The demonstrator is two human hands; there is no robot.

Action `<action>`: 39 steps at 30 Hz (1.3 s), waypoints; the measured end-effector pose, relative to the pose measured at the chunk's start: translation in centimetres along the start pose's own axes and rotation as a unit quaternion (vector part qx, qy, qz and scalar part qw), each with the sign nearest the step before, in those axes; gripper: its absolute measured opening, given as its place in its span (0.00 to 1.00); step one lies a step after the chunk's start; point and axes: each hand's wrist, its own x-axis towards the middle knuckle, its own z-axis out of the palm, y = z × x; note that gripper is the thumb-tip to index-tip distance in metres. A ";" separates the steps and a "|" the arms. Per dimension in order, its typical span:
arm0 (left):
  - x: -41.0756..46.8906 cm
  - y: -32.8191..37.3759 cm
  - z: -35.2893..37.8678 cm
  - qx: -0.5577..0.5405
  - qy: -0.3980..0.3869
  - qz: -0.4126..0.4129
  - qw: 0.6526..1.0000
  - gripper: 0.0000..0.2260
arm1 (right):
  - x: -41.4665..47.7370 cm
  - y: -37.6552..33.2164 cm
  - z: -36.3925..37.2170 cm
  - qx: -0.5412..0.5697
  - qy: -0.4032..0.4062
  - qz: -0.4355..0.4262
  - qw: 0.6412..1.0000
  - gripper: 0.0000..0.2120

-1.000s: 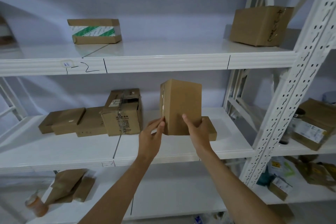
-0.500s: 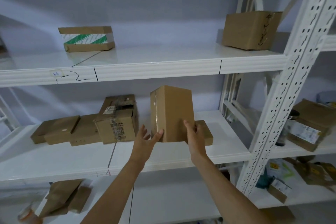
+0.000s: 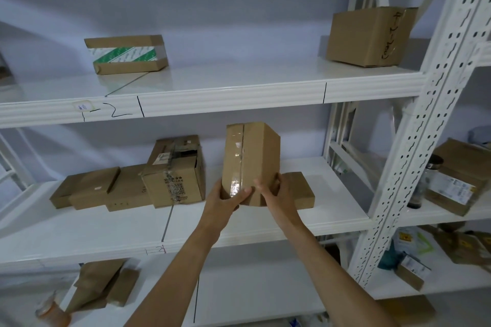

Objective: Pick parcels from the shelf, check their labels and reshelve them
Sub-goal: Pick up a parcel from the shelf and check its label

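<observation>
A tall brown cardboard parcel (image 3: 252,159) stands upright in front of the middle shelf (image 3: 265,223), its clear-taped seam turned toward me. My left hand (image 3: 225,198) grips its lower left corner, thumb across the tape. My right hand (image 3: 276,195) holds the lower right side. No label shows on the faces I see. Behind it a flat brown box (image 3: 301,190) lies on the shelf.
On the middle shelf to the left stand a torn, taped box (image 3: 175,175) and several flat brown boxes (image 3: 90,188). The upper shelf carries a green-striped box (image 3: 127,54) and a large brown box (image 3: 369,36). A perforated white upright (image 3: 425,141) rises at right, with more parcels beyond.
The parcel has been turned so its taped side faces me. My left hand went from touching its edge to gripping its lower corner. The view shifted slightly.
</observation>
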 end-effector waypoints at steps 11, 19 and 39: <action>-0.2 -0.1 -1.3 -0.002 -0.051 -0.036 0.998 0.32 | -2.0 -1.6 -2.6 0.166 -0.047 0.115 0.978 0.15; 0.0 0.3 -0.7 0.030 -0.050 -0.052 0.997 0.46 | -1.5 -2.0 -2.9 0.142 -0.072 0.136 0.978 0.08; -0.4 -0.6 -1.9 0.050 0.044 -0.056 0.996 0.51 | -0.7 -0.4 -2.9 0.129 -0.084 0.114 0.981 0.42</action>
